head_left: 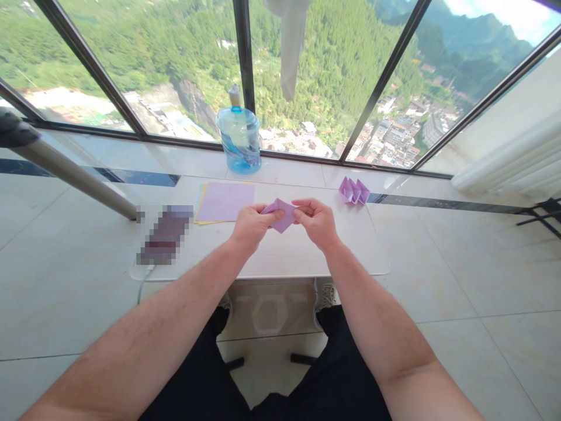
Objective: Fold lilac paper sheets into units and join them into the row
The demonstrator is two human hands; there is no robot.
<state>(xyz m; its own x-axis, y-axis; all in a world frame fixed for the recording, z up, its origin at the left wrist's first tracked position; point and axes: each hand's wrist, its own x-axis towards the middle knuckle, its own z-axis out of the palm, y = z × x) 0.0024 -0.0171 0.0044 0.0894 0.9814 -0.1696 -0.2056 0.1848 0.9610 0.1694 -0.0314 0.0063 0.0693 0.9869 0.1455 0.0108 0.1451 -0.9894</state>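
A folded piece of purple paper (281, 220), roughly diamond-shaped, is held up above the middle of the low white table. My left hand (253, 225) grips its left side, with the thumb lying on the front face. At the paper's right corner, my right hand (316, 220) pinches the edge between thumb and fingers. Just left of my hands lies a stack of square paper sheets (225, 200), purple on top with yellow and pale green edges showing beneath. Several folded purple paper pieces (354, 191) stand close together at the table's far right.
The white table (289, 263) has rounded front corners. A pixelated dark object (166, 235) with a white cable lies at its left end. Behind the table stands a blue water jug (239, 140) by the window. A grey pole (79, 166) slants in from the left.
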